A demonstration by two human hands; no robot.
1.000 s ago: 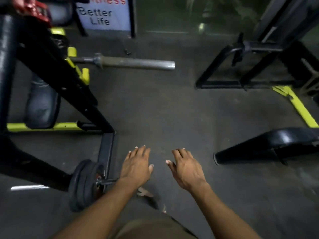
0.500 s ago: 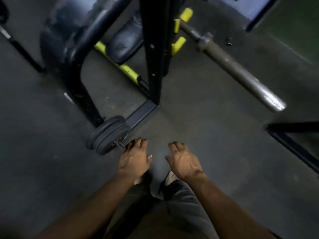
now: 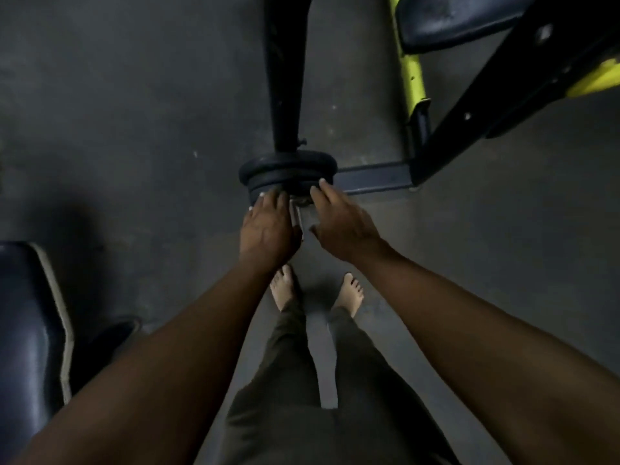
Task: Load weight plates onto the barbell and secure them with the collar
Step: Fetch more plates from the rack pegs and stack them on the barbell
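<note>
Two or three black weight plates (image 3: 288,164) are stacked on a short metal storage peg (image 3: 299,213) low on the rack's black upright (image 3: 284,72). My left hand (image 3: 268,228) reaches over the peg, and its fingertips touch the left side of the nearest plate. On the other side of the peg, my right hand (image 3: 342,223) stretches out with fingertips at that plate's right rim. Both hands have fingers extended and apart, not closed around the plate. No barbell or collar shows in this view.
A black rack base bar (image 3: 372,177) and a slanted black beam (image 3: 503,88) with a yellow-green strut (image 3: 411,72) lie to the right. A dark padded bench (image 3: 30,330) sits at the lower left. My bare feet (image 3: 285,286) stand on the grey floor just behind the peg.
The camera tilted down and toward the rack. Both hands moved forward from above the floor to the stored plates, ending on either side of the peg.
</note>
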